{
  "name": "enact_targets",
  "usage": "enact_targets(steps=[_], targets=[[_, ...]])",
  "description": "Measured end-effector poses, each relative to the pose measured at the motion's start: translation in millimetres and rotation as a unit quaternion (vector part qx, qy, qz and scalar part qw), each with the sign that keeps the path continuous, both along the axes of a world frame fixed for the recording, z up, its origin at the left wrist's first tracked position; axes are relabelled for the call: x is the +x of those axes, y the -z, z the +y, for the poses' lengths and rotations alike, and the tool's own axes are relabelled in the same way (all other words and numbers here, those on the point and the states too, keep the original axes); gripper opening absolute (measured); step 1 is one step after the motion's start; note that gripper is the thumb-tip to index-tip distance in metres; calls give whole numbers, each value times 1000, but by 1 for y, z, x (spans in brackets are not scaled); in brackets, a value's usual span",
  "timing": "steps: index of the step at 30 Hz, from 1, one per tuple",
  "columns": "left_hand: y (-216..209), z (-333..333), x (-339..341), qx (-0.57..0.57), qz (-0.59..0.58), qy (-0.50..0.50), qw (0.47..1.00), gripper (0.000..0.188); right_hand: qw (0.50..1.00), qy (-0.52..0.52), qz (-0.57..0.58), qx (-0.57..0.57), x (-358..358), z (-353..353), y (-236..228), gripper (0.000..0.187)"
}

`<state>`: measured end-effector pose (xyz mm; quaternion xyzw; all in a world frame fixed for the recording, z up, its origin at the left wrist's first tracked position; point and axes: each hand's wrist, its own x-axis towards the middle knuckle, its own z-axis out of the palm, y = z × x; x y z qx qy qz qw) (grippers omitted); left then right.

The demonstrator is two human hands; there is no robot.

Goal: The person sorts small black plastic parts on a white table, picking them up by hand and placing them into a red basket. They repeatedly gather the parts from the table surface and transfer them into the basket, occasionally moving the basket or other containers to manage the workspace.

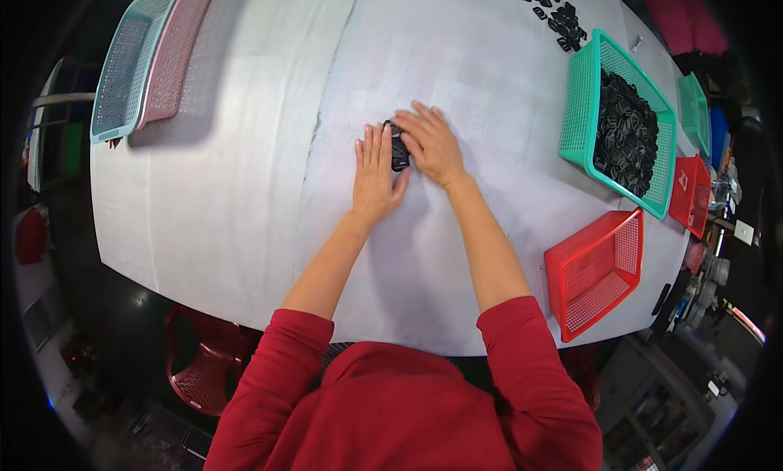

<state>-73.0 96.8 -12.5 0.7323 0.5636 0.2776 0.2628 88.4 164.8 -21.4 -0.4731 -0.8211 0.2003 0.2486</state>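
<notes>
A small cluster of black plastic pieces [399, 152], which look like buckles or strap sliders, lies on the white-covered table between my two hands. Along its left side rests my left hand [377, 174], fingers straight and side by side, thumb out to the right near the bottom of the cluster. My right hand [434, 147] reaches over from the right with fingers extended, its fingertips at the top edge of the pieces and the thumb alongside them. Both hands touch the cluster without wrapping round it. The fingers partly cover the pieces, so their arrangement is hard to see.
To the right, a green basket [577, 112] holds a heap of similar black pieces. Loose black pieces [564, 24] lie behind it. An empty red basket [557, 279] sits near the front right edge. Nested blue and pink baskets [167, 79] stand far left on the table [220, 210].
</notes>
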Motion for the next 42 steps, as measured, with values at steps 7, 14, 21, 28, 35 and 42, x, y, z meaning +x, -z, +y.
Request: enact_targets(steps=[7,14,21,28,35,42], targets=[[-4,-4,-33,53,-175,-243,953,54,997,68,12,-32,-52,-32,-23,70],[15,-9,-77,33,200,-234,951,45,996,26,-50,72,-44,-46,-4,48],[15,-7,-66,28,245,-229,942,43,987,-14,-67,146,-24,-45,6,22],[17,-8,-67,31,249,-215,944,44,990,109,64,-61,-12,-39,-6,14],[11,-13,-72,25,248,-230,941,45,854,429,266,128,135,-1,-116,9],[11,2,-74,51,123,-209,969,41,830,483,-131,248,247,9,-143,33]])
